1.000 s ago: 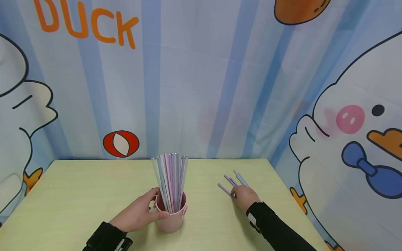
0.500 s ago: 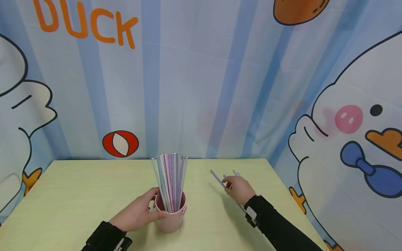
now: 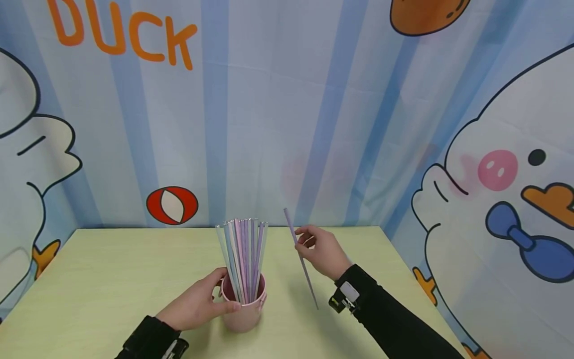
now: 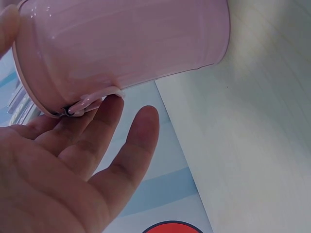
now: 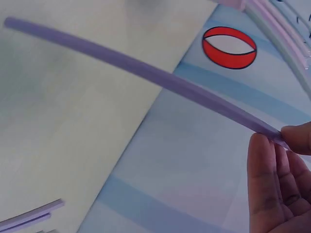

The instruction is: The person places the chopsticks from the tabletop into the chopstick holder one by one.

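Observation:
My right hand (image 3: pixel 325 252) pinches a purple drinking straw (image 3: pixel 307 275) near its upper end, between thumb and fingertips. The straw hangs tilted above the table, apart from the bucket. On the other side, my left hand (image 3: pixel 202 301) holds a small pink bucket (image 3: pixel 244 319) by its side, with the thumb over the front of the rim. Several pastel straws (image 3: pixel 244 262) in blue, pink, purple and white stand upright in it. Up close in the left wrist view, fingers (image 4: pixel 109 114) touch the bucket's side by its small handle (image 4: pixel 95 98).
Loose straws (image 5: pixel 31 213) lie on the table in the right wrist view; in the head view my right hand and sleeve hide them. The pale yellow table (image 3: pixel 134 264) ends at a striped cloth backdrop (image 3: pixel 269 124) with printed ducks.
My right hand has lifted the purple straw off the table and brought it up and left, the straw turning steeper. The left hand and the bucket stay put.

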The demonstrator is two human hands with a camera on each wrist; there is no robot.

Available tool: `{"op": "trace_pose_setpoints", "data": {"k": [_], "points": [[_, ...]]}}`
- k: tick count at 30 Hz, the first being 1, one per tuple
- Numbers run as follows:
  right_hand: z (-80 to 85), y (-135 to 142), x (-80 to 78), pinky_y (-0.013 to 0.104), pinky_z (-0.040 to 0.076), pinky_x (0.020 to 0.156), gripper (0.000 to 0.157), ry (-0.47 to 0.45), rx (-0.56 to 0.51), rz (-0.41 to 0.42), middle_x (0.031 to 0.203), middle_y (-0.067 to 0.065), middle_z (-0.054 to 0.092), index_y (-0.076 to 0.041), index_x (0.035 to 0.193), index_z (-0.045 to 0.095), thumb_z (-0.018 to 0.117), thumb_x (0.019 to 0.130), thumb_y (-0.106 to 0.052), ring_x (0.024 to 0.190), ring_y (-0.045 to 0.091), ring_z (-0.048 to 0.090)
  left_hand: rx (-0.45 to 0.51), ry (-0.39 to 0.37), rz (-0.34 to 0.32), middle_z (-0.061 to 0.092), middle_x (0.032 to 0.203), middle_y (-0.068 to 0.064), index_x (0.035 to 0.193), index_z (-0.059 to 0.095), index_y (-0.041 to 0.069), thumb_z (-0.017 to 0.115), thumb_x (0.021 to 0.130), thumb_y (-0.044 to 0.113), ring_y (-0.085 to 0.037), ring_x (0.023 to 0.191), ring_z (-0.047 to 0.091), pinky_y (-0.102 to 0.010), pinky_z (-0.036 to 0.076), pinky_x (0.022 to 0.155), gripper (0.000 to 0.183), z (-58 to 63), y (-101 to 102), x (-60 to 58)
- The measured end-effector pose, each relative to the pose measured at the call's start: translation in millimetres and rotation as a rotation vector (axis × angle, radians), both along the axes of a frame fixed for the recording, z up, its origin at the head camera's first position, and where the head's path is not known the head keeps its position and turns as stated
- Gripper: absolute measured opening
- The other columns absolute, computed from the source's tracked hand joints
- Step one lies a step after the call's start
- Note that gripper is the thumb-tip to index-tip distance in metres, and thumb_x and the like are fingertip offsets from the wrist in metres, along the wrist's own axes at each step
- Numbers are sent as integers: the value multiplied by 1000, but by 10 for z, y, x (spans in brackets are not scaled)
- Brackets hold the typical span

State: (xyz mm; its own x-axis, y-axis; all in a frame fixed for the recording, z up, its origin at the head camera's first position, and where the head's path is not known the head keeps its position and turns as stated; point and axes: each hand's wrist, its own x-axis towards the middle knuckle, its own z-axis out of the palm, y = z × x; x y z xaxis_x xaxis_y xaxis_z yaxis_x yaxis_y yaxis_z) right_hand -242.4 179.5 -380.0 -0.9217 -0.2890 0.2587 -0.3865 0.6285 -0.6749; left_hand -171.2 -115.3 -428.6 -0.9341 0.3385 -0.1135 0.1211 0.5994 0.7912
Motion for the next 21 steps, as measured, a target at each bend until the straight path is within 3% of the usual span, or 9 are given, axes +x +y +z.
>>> {"op": "trace_pose_setpoints", "data": {"k": [9, 15, 21], "points": [[273, -232, -25, 32, 59, 69, 27, -22, -254, 54, 95, 10, 61, -7, 115, 57, 65, 89, -11, 83, 19, 59, -6, -3, 10, 51, 133, -6, 141, 37, 16, 78, 73, 47, -25, 113, 49, -56, 47, 96, 85, -9, 6, -4], [438, -356, -19, 33, 59, 72, 26, 40, -348, 91, 97, 12, 60, -9, 114, 55, 64, 90, -12, 84, 20, 59, -8, 0, 16, 51, 133, -7, 141, 37, 16, 78, 73, 48, -26, 113, 49, -56, 47, 95, 85, -13, 1, -3], [532, -476, 8, 36, 59, 74, 30, 53, -429, 99, 100, 18, 59, -2, 116, 53, 64, 89, -7, 87, 23, 59, -3, 12, 5, 51, 134, -8, 141, 37, 15, 77, 74, 47, -27, 114, 49, -57, 47, 95, 85, -15, -2, 2]]}}
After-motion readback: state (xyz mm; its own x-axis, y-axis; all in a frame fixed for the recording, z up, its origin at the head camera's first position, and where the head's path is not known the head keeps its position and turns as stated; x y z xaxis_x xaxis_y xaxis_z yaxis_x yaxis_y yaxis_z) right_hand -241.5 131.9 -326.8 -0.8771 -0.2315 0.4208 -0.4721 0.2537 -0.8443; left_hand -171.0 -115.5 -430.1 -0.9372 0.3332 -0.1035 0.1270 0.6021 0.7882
